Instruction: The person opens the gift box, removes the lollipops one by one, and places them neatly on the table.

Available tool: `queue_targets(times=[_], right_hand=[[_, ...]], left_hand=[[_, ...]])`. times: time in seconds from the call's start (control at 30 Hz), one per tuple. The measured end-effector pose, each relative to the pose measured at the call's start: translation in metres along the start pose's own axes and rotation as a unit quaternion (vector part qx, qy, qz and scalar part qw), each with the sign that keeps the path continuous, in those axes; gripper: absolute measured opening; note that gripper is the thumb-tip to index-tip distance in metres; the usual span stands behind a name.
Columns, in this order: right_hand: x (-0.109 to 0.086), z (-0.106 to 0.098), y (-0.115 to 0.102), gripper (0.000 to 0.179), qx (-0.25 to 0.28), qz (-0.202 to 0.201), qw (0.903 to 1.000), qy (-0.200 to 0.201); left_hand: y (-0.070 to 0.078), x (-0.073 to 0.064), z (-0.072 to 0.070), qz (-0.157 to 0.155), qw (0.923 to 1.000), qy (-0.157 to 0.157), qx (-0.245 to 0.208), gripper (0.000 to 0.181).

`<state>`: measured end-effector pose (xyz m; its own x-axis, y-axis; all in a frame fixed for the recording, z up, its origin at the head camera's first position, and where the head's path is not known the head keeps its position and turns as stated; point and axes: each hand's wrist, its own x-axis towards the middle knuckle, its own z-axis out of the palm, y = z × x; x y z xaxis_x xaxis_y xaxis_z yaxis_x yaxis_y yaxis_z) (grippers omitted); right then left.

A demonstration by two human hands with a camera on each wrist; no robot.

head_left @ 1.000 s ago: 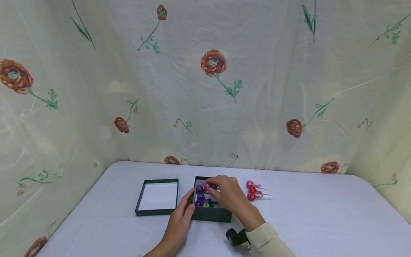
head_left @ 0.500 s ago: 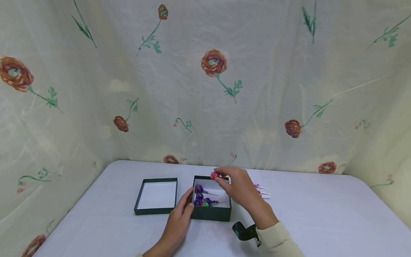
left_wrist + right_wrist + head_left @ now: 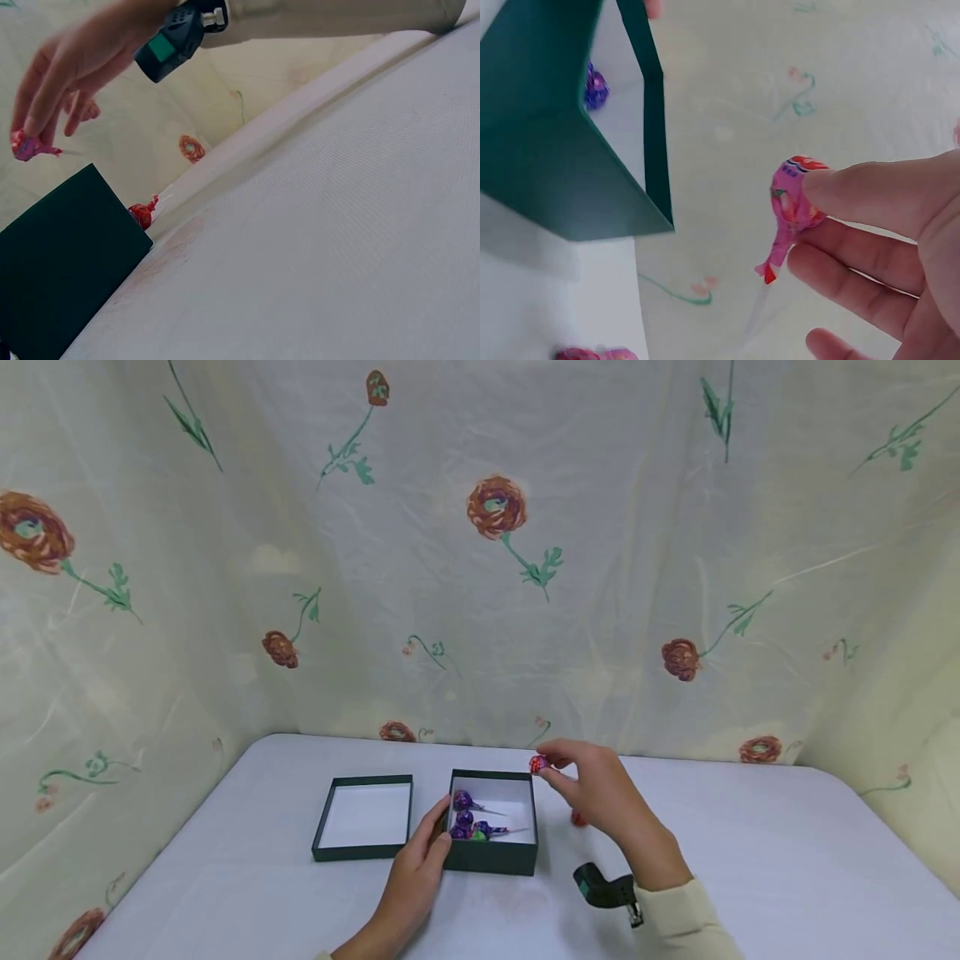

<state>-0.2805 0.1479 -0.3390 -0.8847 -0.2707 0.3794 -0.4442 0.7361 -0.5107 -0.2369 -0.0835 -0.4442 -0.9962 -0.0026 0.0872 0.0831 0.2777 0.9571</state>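
Between thumb and fingertips my right hand [image 3: 600,785] pinches a pink and red wrapped lollipop [image 3: 784,199], held in the air near the far right corner of the dark green box [image 3: 491,860]. Its white stick points downward in the right wrist view. My left hand [image 3: 412,877] holds the box at its near left corner, thumb at the front and fingers along the left wall. Inside the box, several purple-wrapped lollipops [image 3: 462,800], one with some green, lie on the left side. A red lollipop [image 3: 578,818] on the table is partly hidden behind my right hand.
Left of the box lies its lid [image 3: 362,854], inside up, dark-edged with a white inner face. A white cloth covers the table [image 3: 247,877]. Behind it hangs a pale curtain [image 3: 600,568] with flowers. A black wrist device [image 3: 606,889] sits by my right sleeve.
My right hand has lifted the pink and red lollipop out of the box and carried it right, past the far right corner. My left hand has stayed at the box.
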Motion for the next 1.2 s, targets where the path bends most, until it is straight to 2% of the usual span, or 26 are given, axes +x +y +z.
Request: queue_targets(times=[0.2,0.37,0.57,0.9,1.2], right_hand=[[-0.004,-0.013,0.010,0.026,-0.011,0.031,0.9993,-0.019],[-0.006,-0.019,0.018,0.022,-0.023,0.040,0.9983,-0.036],[-0.008,-0.019,0.030,0.014,-0.023,0.045,0.9968,-0.062],[-0.010,-0.018,0.048,0.015,-0.035,0.089,0.9906,-0.098],[-0.013,-0.014,0.061,0.016,-0.035,0.108,0.9847,-0.133]], left_hand=[[0.000,0.000,0.001,-0.002,1.0000,0.000,-0.004,0.047],[0.000,0.001,0.001,-0.001,1.0000,0.001,-0.006,0.047],[0.000,0.000,0.000,0.001,1.0000,0.003,-0.001,0.047],[0.001,-0.001,0.000,-0.002,1.0000,0.002,0.001,0.047],[0.000,0.000,0.000,-0.005,1.0000,-0.001,-0.004,0.047]])
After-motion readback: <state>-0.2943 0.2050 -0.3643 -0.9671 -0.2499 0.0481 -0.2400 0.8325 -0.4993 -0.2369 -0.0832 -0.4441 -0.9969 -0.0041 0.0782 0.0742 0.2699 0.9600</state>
